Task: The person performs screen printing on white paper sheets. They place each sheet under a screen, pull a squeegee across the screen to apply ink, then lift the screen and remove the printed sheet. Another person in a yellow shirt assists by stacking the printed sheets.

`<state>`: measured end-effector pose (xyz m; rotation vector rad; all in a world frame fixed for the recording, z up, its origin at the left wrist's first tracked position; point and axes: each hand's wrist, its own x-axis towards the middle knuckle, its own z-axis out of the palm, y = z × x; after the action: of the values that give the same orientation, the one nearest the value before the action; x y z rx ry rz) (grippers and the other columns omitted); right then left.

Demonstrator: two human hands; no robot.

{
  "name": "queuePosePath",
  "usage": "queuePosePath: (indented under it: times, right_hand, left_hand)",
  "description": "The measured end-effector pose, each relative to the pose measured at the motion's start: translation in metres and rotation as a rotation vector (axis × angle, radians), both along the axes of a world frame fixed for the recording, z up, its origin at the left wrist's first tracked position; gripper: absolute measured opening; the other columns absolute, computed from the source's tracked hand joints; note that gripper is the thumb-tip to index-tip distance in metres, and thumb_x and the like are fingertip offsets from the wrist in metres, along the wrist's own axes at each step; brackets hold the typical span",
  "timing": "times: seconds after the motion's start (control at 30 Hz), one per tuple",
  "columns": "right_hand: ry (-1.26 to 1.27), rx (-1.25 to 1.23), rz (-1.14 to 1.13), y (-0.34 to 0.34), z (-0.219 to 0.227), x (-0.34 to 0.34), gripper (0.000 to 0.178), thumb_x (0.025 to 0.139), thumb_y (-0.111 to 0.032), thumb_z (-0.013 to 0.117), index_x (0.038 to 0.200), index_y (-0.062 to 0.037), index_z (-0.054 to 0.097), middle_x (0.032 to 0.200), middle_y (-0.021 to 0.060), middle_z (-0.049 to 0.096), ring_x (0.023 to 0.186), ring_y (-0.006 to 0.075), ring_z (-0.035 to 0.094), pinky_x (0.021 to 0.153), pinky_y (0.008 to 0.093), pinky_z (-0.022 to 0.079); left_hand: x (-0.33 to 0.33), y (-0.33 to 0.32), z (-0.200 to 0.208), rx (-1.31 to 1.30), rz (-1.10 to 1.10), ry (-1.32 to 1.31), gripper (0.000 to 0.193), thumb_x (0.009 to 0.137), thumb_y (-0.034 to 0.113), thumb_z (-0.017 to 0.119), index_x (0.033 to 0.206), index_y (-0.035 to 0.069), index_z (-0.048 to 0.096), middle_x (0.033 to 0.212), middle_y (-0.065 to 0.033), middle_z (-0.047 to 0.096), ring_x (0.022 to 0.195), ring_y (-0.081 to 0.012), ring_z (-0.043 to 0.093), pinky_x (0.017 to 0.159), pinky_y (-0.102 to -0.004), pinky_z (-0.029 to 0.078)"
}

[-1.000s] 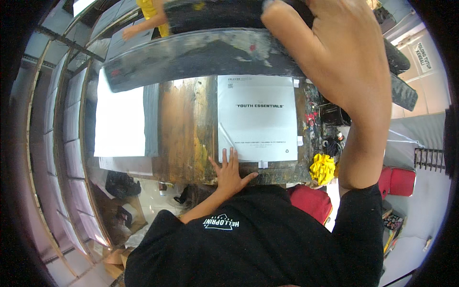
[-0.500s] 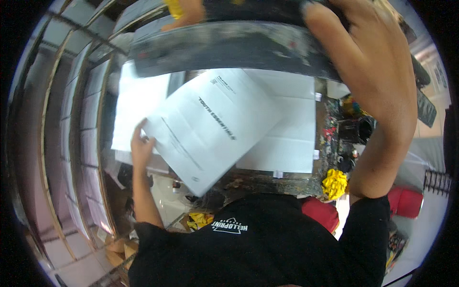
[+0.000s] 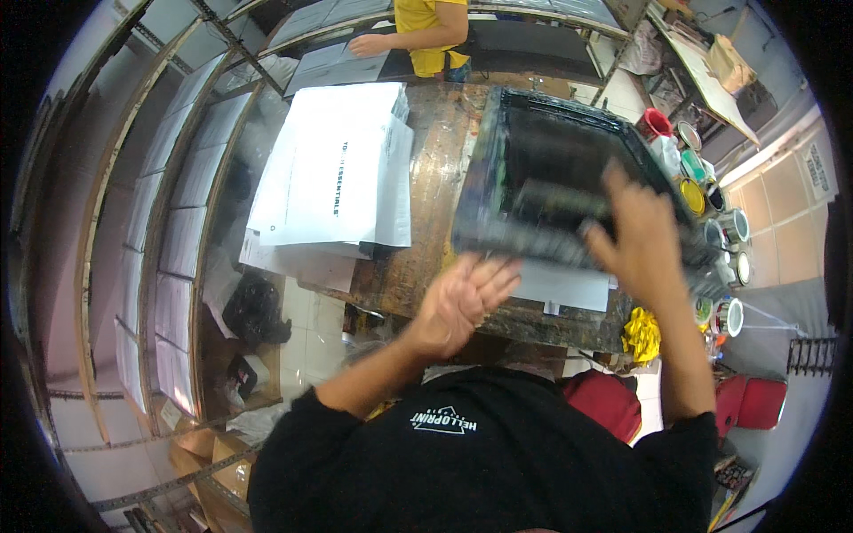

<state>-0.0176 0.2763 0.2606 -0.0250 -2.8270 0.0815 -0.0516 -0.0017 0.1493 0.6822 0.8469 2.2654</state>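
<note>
A dark screen-printing frame (image 3: 569, 133) lies lowered over the right part of the worktable, blurred along its near side. Below its near edge, part of a white sheet (image 3: 569, 286) shows. My left hand (image 3: 458, 306) is open by the frame's near left corner, fingers stretched out and nothing in them. Over the right side of the screen, my right hand (image 3: 647, 233) is smeared by motion, with thumb and forefinger apart. A blurred bar-like object (image 3: 562, 201) lies on the mesh beside its thumb. Left of the frame rests a stack of white sheets (image 3: 306, 169), the top one printed in black.
Paint cans and tubs (image 3: 691, 194) line the right side. A crumpled yellow cloth (image 3: 641, 336) hangs at the table's near right corner. Racks of sheets (image 3: 182, 240) stand at left. Across the worktable (image 3: 435, 160), a person in yellow (image 3: 431, 35) stands beside more sheets.
The raised frame has come down onto the table, and my right hand has moved onto it. My left hand has let go of the printed sheet and moved right, to the frame's edge.
</note>
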Motion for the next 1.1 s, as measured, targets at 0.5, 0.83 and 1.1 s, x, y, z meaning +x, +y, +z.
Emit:
queuePosePath:
  times: [0.5, 0.83, 1.1]
  right_hand:
    - [-0.124, -0.165, 0.069, 0.006, -0.293, 0.014, 0.064, 0.068, -0.024, 0.086, 0.126, -0.0087, 0.064, 0.105, 0.0099, 0.062, 0.097, 0.0321, 0.06, 0.083, 0.0453, 0.05]
    - [-0.276, -0.155, 0.12, 0.195, -0.278, -0.304, 0.05, 0.094, -0.061, 0.058, 0.103, -0.013, 0.069, 0.093, 0.0148, 0.073, 0.092, 0.0366, 0.071, 0.073, 0.0511, 0.057]
    - [-0.104, -0.021, 0.082, 0.161, -0.29, -0.257, 0.043, 0.091, -0.055, 0.063, 0.101, -0.0134, 0.065, 0.093, 0.0116, 0.07, 0.09, 0.0331, 0.069, 0.068, 0.045, 0.057]
  left_hand:
    - [0.034, 0.011, -0.179, -0.913, 0.167, -1.058, 0.141, 0.073, 0.102, 0.026, 0.159, -0.002, -0.016, 0.163, -0.0365, 0.003, 0.151, -0.0504, 0.018, 0.121, -0.0545, 0.028]
    - [0.04, 0.0, -0.168, -0.868, 0.195, -1.123, 0.134, 0.077, 0.099, 0.031, 0.161, 0.0, -0.001, 0.165, -0.0262, 0.02, 0.149, -0.0464, 0.028, 0.116, -0.0599, 0.032]
    - [0.051, -0.005, -0.157, -0.905, 0.235, -0.88, 0.12, 0.087, 0.092, 0.026, 0.157, -0.004, 0.013, 0.145, -0.0275, 0.048, 0.125, -0.0391, 0.057, 0.096, -0.0486, 0.053]
